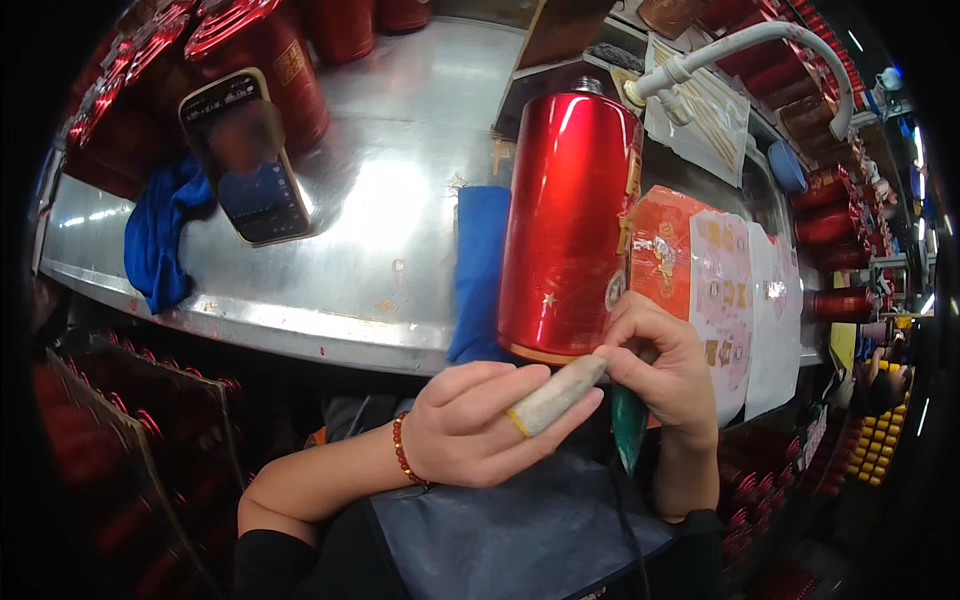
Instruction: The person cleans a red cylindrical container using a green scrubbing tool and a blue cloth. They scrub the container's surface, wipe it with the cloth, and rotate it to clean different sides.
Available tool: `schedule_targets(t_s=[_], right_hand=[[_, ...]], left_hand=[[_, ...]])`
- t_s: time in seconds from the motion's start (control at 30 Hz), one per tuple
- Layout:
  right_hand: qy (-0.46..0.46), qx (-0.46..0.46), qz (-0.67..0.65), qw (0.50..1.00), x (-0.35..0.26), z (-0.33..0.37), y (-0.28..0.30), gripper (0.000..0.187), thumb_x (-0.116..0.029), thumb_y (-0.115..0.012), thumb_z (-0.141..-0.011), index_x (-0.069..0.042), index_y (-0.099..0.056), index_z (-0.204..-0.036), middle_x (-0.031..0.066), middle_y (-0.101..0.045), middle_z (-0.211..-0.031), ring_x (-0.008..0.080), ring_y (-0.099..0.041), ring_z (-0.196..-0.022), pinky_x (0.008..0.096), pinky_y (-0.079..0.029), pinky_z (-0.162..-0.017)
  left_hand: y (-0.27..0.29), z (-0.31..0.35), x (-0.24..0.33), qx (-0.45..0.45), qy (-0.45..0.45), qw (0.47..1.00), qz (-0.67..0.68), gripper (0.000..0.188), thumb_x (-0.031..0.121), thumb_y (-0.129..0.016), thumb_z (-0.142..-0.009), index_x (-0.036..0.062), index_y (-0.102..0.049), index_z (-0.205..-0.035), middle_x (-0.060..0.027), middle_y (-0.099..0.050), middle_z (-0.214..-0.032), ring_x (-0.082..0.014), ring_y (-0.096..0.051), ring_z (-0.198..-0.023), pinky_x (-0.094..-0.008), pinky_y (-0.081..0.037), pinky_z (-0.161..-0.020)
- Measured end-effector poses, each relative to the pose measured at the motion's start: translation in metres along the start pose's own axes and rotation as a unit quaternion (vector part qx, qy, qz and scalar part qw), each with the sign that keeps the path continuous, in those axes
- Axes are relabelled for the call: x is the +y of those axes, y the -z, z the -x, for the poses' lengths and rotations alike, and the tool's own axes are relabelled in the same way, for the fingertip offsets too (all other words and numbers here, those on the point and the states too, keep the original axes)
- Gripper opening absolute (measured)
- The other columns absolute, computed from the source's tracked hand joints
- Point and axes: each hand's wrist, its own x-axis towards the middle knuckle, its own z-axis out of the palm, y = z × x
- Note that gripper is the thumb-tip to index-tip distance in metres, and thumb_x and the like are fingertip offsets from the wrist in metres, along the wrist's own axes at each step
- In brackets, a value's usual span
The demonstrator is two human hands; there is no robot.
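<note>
A glossy red metal bottle [565, 215] lies on its side on the workbench, its silver threaded neck pointing away and its base towards me. My left hand [495, 420] is just below the base, fingers stretched out, with a pale cloth finger cot [560, 396] on one finger. By the base's right edge my right hand [660, 365] pinches thumb and forefinger together, touching the cot's tip. Whatever is in that pinch is too small to make out. A green pointed tool [628, 430] hangs beneath the right palm; its upper end is hidden. Blue cloth [480, 265] lies beneath the bottle's left side.
A phone [245, 160] leans at the left beside a crumpled blue cloth [165, 235] and more red bottles [285, 85]. At right lie printed label sheets [722, 300]. A white bent pipe [750, 45] arches over the back right. Racks of red bottles [120, 450] stand at lower left.
</note>
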Motion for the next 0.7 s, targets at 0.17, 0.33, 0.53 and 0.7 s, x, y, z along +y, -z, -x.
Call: schedule_targets(t_s=[0.17,0.33,0.53,0.7], right_hand=[[0.023,0.017,0.046,0.999,-0.008,0.0,-0.005,0.016,-0.006,-0.079,-0.09,0.0,-0.066,-0.082,0.0019,-0.058,-0.09,0.0059,-0.053,-0.075,0.0219,-0.042,-0.065],[0.038,0.017,0.059,0.997,-0.008,0.004,0.001,0.015,-0.007,-0.08,-0.089,-0.001,-0.067,-0.083,0.0028,-0.06,-0.091,0.0086,-0.055,-0.076,0.0238,-0.043,-0.064],[0.023,0.016,0.076,0.997,-0.012,0.01,0.008,0.011,-0.003,-0.078,-0.087,-0.001,-0.068,-0.084,0.0052,-0.061,-0.096,0.009,-0.056,-0.08,0.0228,-0.043,-0.068],[0.016,0.019,0.071,0.997,-0.011,0.014,0.012,0.01,-0.003,-0.078,-0.087,-0.001,-0.068,-0.084,0.0054,-0.062,-0.096,0.009,-0.057,-0.081,0.0226,-0.044,-0.069]], left_hand=[[0.002,-0.033,-0.012,-0.007,0.159,0.987,0.017,0.062,0.019,-0.086,-0.074,0.002,-0.068,-0.131,-0.0182,-0.057,-0.146,-0.0357,-0.053,-0.129,-0.0405,-0.049,-0.105],[0.001,-0.037,-0.022,-0.029,0.181,0.983,0.032,0.073,0.012,-0.086,-0.071,-0.0036,-0.062,-0.138,-0.0195,-0.055,-0.149,-0.0379,-0.055,-0.133,-0.0426,-0.048,-0.109],[-0.002,-0.03,-0.027,-0.013,0.177,0.982,0.062,0.086,0.01,-0.09,-0.067,-0.0072,-0.054,-0.143,-0.0265,-0.049,-0.153,-0.0404,-0.055,-0.133,-0.0449,-0.047,-0.109],[-0.005,-0.024,-0.028,-0.008,0.187,0.98,0.07,0.087,0.011,-0.09,-0.068,-0.0089,-0.053,-0.144,-0.0284,-0.048,-0.153,-0.041,-0.057,-0.13,-0.0445,-0.048,-0.107]])
